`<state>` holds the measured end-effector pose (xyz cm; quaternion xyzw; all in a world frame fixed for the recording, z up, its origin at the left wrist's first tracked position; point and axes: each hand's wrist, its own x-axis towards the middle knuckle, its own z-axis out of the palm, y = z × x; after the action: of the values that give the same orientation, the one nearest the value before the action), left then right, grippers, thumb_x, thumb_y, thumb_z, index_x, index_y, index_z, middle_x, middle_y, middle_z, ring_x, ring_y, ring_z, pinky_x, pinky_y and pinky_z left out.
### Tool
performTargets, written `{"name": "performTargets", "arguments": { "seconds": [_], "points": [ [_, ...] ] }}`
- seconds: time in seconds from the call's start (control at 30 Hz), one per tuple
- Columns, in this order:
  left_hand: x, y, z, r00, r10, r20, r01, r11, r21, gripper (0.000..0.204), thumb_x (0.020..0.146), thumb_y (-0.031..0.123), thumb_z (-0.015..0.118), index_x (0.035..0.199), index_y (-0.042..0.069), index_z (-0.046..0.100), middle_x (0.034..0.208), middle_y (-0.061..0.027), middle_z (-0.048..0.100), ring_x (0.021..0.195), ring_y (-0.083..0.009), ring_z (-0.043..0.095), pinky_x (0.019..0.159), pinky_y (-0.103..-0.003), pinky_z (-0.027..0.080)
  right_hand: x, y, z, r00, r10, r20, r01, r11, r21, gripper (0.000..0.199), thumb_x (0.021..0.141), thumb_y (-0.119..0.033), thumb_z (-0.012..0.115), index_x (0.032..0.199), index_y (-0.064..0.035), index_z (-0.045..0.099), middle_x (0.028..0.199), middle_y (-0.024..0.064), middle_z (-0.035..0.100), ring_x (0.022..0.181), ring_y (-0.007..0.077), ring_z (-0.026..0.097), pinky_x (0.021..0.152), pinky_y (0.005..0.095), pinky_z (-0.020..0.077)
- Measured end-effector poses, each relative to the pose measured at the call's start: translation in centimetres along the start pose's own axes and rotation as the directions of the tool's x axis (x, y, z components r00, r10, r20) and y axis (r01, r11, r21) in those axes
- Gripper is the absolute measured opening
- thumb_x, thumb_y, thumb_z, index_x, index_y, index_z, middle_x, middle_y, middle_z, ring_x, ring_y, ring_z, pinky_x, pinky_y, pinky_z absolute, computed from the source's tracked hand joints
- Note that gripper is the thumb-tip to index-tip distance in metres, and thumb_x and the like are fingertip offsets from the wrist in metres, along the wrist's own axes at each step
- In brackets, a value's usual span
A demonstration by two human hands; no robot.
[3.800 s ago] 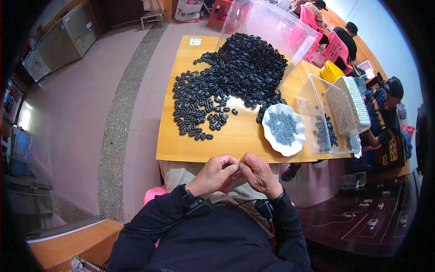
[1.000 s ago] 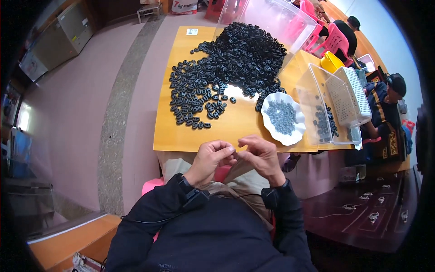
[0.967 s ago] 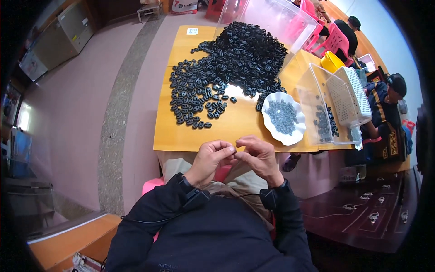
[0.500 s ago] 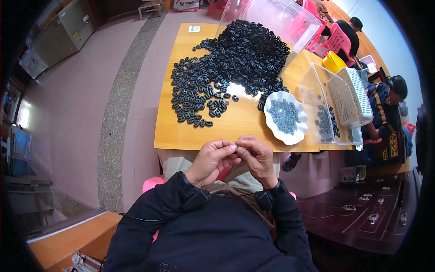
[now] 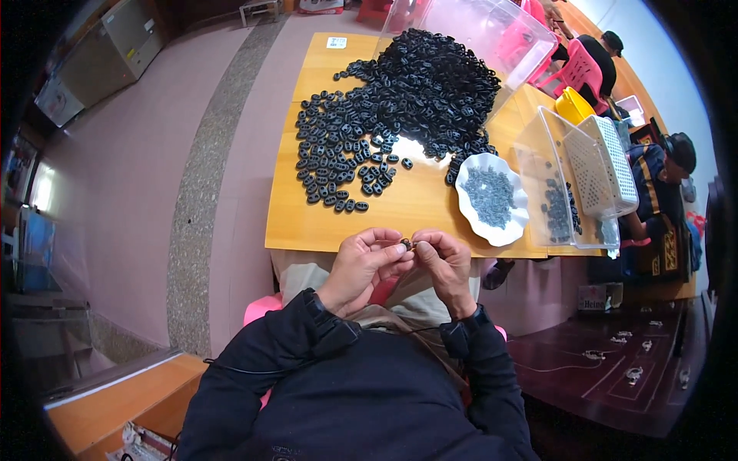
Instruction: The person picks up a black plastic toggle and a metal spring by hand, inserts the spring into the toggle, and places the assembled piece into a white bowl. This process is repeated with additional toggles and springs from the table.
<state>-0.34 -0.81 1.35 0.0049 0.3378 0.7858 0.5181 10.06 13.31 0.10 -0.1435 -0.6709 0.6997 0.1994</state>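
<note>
Both hands meet just off the near edge of the wooden table [image 5: 307, 230]. My left hand [image 5: 360, 269] is closed, pinching a small black two-holed oval piece [image 5: 406, 244] between thumb and fingers. My right hand [image 5: 446, 269] is closed too, its thumb and forefinger pressed together at the right side of that piece. Whatever sits in its tips is too small to make out. Ahead lies a heap of like black oval pieces [image 5: 438, 88], with loose ones spread to its left. A white scalloped dish [image 5: 516, 223] of small clear-grey parts [image 5: 490, 196] stands right of my hands.
Right of the dish is a clear plastic bin [image 5: 530, 142] with some pieces inside, beside a white perforated basket [image 5: 607, 165] and a yellow bowl [image 5: 573, 106]. A large clear box [image 5: 477, 23] lies behind the heap. Other people sit at the right, one near a pink chair [image 5: 580, 69].
The fingertips have parted slightly, so the black piece shows between them. My right hand has shifted a little right. The whole view has shifted slightly.
</note>
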Motion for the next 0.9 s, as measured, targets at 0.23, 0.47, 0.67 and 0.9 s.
{"name": "performTargets", "arguments": {
  "seconds": [0.23, 0.47, 0.67, 0.9],
  "points": [
    [0.23, -0.11, -0.46, 0.999, -0.023, -0.044, 0.023, 1.0, 0.002, 0.018, 0.088, 0.0, 0.059, 0.104, -0.004, 0.053, 0.091, -0.0145, 0.064, 0.081, -0.0181, 0.067, 0.073, -0.026, 0.057, -0.01, 0.87, -0.14, 1.0, 0.016, 0.006, -0.016, 1.0, 0.001, 0.013, 0.091, -0.008, 0.059, 0.099, 0.0027, 0.062, 0.091, 0.0026, 0.064, 0.082, 0.0075, 0.059, 0.075, 0.0213, 0.0489],
    [0.4, -0.38, -0.86, 0.998, -0.028, -0.059, 0.03, 0.999, 0.036, 0.015, 0.088, 0.001, 0.059, 0.102, -0.003, 0.057, 0.092, -0.0118, 0.065, 0.082, -0.018, 0.067, 0.075, -0.029, 0.058, -0.03, 0.71, 0.27, 0.999, 0.035, -0.003, -0.035, 0.999, 0.024, 0.012, 0.091, -0.007, 0.059, 0.098, 0.0027, 0.062, 0.092, 0.0024, 0.064, 0.082, 0.0078, 0.059, 0.075, 0.0211, 0.0488],
    [0.38, -0.58, -0.89, 0.998, -0.025, -0.066, 0.029, 0.998, 0.049, 0.015, 0.088, 0.001, 0.059, 0.102, -0.003, 0.058, 0.091, -0.0119, 0.065, 0.081, -0.0181, 0.067, 0.074, -0.031, 0.059, -0.02, 0.47, 0.35, 1.0, 0.003, 0.014, -0.002, 0.999, -0.05, 0.011, 0.091, -0.007, 0.06, 0.096, 0.0022, 0.062, 0.089, 0.0011, 0.063, 0.079, 0.0069, 0.058, 0.071, 0.0203, 0.0481],
    [0.29, -0.67, -0.83, 0.998, 0.001, -0.07, 0.006, 0.995, 0.101, 0.015, 0.088, 0.0, 0.059, 0.101, -0.004, 0.058, 0.091, -0.0123, 0.065, 0.081, -0.0184, 0.067, 0.073, -0.031, 0.059, -0.04, 0.14, 0.04, 0.999, -0.021, 0.032, 0.026, 0.989, -0.148, 0.006, 0.088, -0.003, 0.061, 0.09, 0.0031, 0.063, 0.084, 0.0026, 0.063, 0.077, 0.0071, 0.057, 0.069, 0.0206, 0.0465]
  ]
}}
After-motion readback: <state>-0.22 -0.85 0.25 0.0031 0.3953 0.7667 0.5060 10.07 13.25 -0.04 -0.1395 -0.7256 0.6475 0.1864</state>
